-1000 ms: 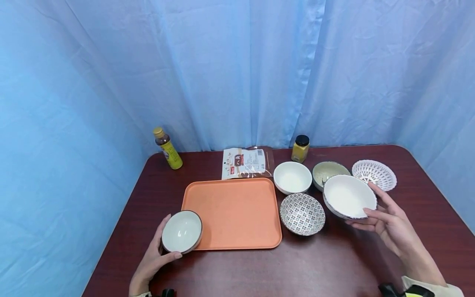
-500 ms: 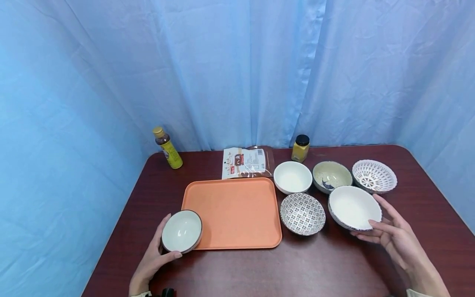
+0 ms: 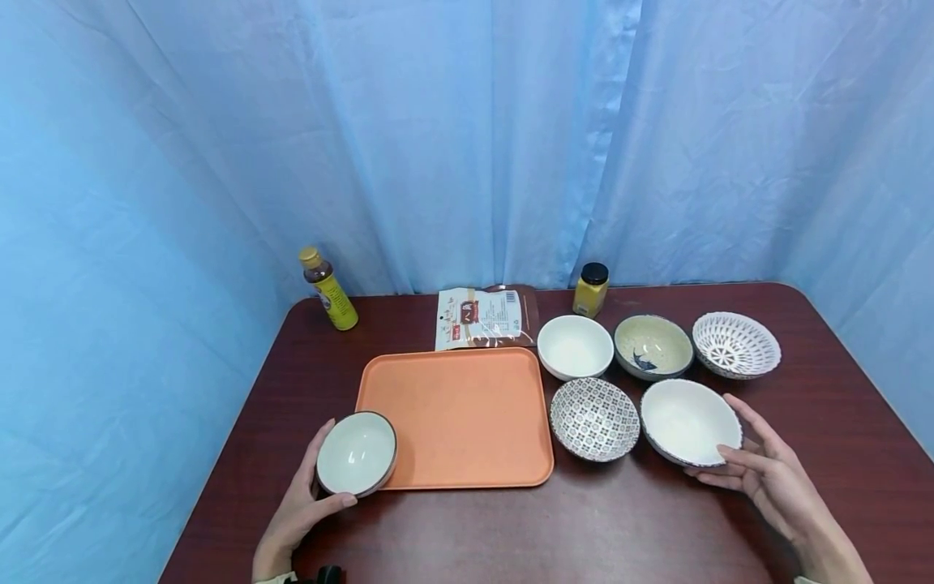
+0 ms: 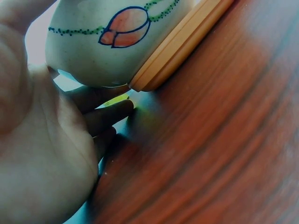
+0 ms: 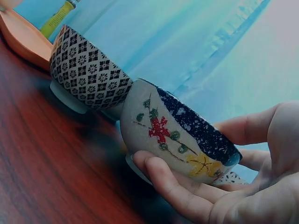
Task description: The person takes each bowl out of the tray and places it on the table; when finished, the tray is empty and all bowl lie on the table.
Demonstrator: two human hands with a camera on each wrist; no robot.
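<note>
In the head view my left hand (image 3: 301,499) grips a small pale bowl (image 3: 356,454) with a brown rim, thumb in front, fingers behind. The bowl overlaps the front left corner of the orange tray (image 3: 467,422). Up close, the left wrist view shows an orange petal motif on the bowl (image 4: 112,46) above the tray's edge (image 4: 180,44). My right hand (image 3: 773,478) holds a white-inside bowl (image 3: 689,422) by its right side, low over the table. Red and yellow flowers decorate that bowl (image 5: 163,130) outside. A diamond-patterned bowl (image 3: 594,420) stands to its left.
Behind stand a white bowl (image 3: 575,349), a greenish bowl (image 3: 652,345) with a blue fish and a lattice-patterned bowl (image 3: 737,347). A yellow bottle (image 3: 332,296), a snack bag (image 3: 487,318) and a black-lidded jar (image 3: 590,290) line the back. A blue curtain (image 3: 452,146) hangs behind the table.
My right hand has brought its bowl toward the front and down, uncovering the greenish bowl, then slightly left beside the patterned bowl. My left hand and its bowl have stayed in place.
</note>
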